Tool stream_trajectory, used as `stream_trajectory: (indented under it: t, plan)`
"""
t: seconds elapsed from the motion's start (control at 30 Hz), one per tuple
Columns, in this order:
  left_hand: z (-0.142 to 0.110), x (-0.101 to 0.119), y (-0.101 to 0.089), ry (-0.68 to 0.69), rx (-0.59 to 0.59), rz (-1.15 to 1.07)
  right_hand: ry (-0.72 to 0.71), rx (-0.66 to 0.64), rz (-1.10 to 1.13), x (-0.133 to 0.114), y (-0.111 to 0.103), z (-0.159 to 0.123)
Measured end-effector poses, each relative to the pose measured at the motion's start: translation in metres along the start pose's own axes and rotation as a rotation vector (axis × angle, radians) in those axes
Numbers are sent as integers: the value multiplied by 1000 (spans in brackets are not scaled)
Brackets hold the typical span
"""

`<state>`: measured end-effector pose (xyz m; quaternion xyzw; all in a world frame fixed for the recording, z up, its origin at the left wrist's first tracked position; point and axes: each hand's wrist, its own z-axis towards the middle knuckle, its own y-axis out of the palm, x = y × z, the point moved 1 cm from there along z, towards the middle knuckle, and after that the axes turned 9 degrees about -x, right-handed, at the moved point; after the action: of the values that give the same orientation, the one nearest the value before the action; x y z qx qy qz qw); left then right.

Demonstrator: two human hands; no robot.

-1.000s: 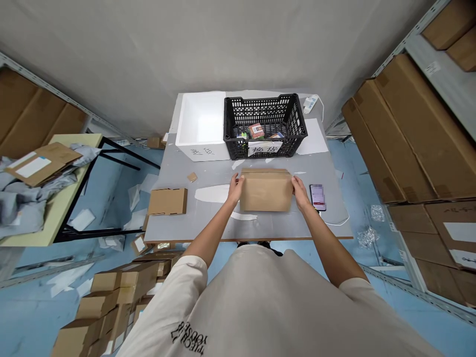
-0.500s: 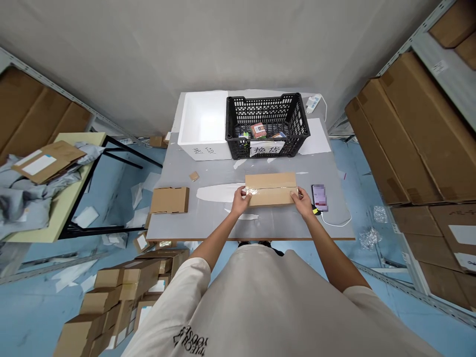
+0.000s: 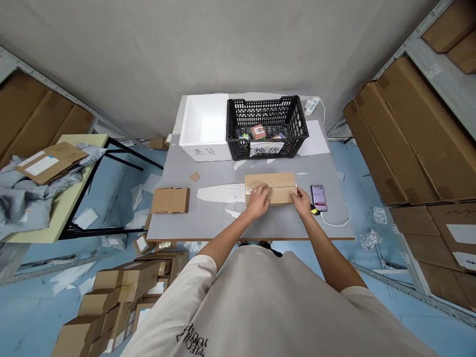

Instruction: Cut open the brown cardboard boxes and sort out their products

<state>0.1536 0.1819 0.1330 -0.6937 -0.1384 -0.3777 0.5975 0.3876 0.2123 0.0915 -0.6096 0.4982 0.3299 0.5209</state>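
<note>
A closed brown cardboard box [image 3: 277, 184] with a taped seam lies flat on the grey table [image 3: 208, 220], in front of me. My left hand [image 3: 258, 202] rests on top of the box's near left part, fingers laid flat over the tape. My right hand [image 3: 303, 203] grips the box's near right corner, fingers curled around the edge. A phone [image 3: 319, 197] lies just right of the box, with a white cable running off toward the table's edge.
A black plastic crate [image 3: 267, 126] with small items and a white foam box [image 3: 204, 126] stand at the table's back. A small flat carton [image 3: 170, 200] lies at the left. Stacked cartons fill shelves on both sides and the floor at the lower left.
The box was tipped from upright to lying flat with the taped seam up. My left hand then slid from its left end onto its top.
</note>
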Motion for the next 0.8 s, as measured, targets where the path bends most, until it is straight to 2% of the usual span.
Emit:
stream_trajectory:
  t: [0.1,0.17,0.3,0.37,0.4,0.5,0.53,0.63,0.73,0.8]
  plan:
    - [6,22,1,53,-37,-56,-34,39,-20,-15,8,-4]
    - [7,32,-7,55,-16,-76,-96,24,-14,-31,17,-8]
    - [0,36,-35,48,59,-29,-265,-197,0,-67,46,-16]
    - [-8,29,-50,-16,136,-1,-295,-247,-34,-75,62,-16]
    - [-13,23,-57,-46,171,4,-282,-220,-63,-77,68,-14]
    - [-33,5,-75,-112,246,-4,-124,-109,-127,-70,86,-8]
    - [-40,-2,-80,-129,264,-11,-58,-110,-117,-67,91,-6]
    - [-60,-21,-95,-174,325,-33,26,-263,19,-64,106,-6]
    - [-74,-38,-104,-211,400,-60,-64,-405,141,-74,116,-11]
    - [-75,-45,-104,-220,426,-95,-120,-407,136,-83,114,-14]
